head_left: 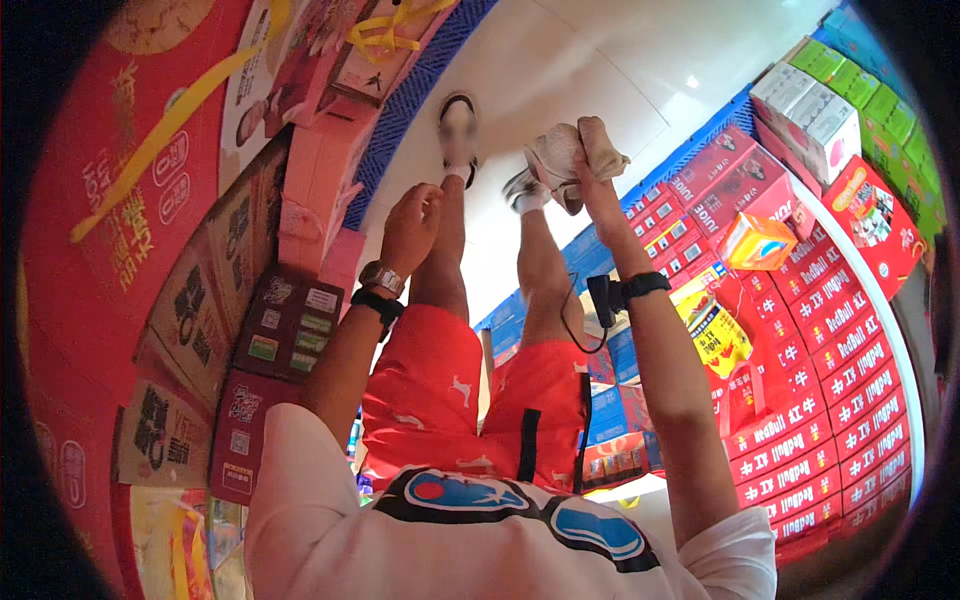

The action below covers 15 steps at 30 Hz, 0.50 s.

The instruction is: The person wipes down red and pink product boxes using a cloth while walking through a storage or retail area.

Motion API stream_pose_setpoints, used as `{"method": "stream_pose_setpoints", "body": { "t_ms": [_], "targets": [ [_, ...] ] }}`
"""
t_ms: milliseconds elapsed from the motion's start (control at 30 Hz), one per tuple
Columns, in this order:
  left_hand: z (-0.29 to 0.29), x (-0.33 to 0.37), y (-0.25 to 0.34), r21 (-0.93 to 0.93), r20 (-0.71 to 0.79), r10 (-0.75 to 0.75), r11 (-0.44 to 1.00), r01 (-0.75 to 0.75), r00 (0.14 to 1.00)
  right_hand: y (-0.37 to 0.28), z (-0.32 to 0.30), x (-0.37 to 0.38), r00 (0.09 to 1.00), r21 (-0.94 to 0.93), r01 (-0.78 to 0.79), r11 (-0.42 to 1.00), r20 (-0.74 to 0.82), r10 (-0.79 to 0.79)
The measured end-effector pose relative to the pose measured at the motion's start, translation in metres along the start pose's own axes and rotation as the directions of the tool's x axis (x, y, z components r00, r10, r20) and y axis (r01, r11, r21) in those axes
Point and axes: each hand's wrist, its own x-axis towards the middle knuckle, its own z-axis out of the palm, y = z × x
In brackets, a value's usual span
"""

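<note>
My right hand is raised ahead of me, closed around a crumpled beige cloth. Folds of the cloth hide most of those fingers. A black strap with a small black device and a thin cable sits on the right wrist. My left hand hangs in front of my left leg, its fingers curled in, and I see nothing in it. A metal watch and a black band are on that wrist. The nearest thing to it is a stack of pinkish boxes on the left.
Stacked red drink cartons rise on the right, with an orange-yellow box on top. Green cartons stand farther right. Brown cartons and a red printed panel line the left. A pale tiled floor runs between blue-edged bases.
</note>
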Motion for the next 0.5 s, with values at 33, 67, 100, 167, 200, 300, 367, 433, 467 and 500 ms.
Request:
{"method": "stream_pose_setpoints", "body": {
  "t_ms": [33,67,100,167,200,300,367,433,467,500],
  "targets": [
    [0.006,-0.005,-0.005,-0.023,-0.013,-0.073,0.997,0.073,0.997,0.007,-0.004,-0.003,1.000,-0.013,-0.002,1.000,-0.005,0.002],
    [0.013,-0.010,-0.011,-0.047,-0.023,-0.147,0.988,0.146,0.989,0.008,-0.007,-0.008,1.000,-0.058,0.000,0.998,0.012,0.001],
    [0.021,-0.018,-0.020,-0.063,-0.023,-0.153,0.986,0.151,0.988,0.015,-0.012,-0.014,0.999,-0.106,0.001,0.994,0.032,0.003],
    [0.019,-0.027,-0.059,-0.032,-0.060,-0.177,0.984,0.176,0.982,0.021,0.005,-0.024,1.000,-0.114,0.011,0.993,0.025,-0.008],
    [0.006,-0.030,-0.091,0.072,-0.137,-0.192,0.977,0.203,0.972,0.021,0.017,-0.023,0.996,-0.104,0.082,0.991,0.029,-0.080],
    [0.015,-0.056,-0.150,0.184,-0.207,-0.226,0.947,0.265,0.952,0.046,0.016,-0.037,0.998,-0.132,0.059,0.990,-0.020,-0.062],
    [0.020,-0.069,-0.196,0.152,-0.321,-0.195,0.955,0.253,0.927,0.067,0.001,-0.036,0.987,-0.155,0.144,0.977,0.088,-0.132],
    [0.005,-0.098,-0.250,0.143,-0.391,-0.282,0.922,0.360,0.876,0.097,-0.007,-0.045,0.968,-0.081,0.190,0.978,0.179,-0.173],
    [-0.011,-0.119,-0.285,0.171,-0.432,-0.311,0.893,0.416,0.847,0.113,0.005,-0.056,0.979,-0.061,0.169,0.984,0.128,-0.160],
    [-0.051,-0.134,-0.305,0.221,-0.484,-0.310,0.861,0.457,0.818,0.116,0.026,-0.064,0.982,-0.011,0.167,0.986,0.090,-0.165]
  ]
}}
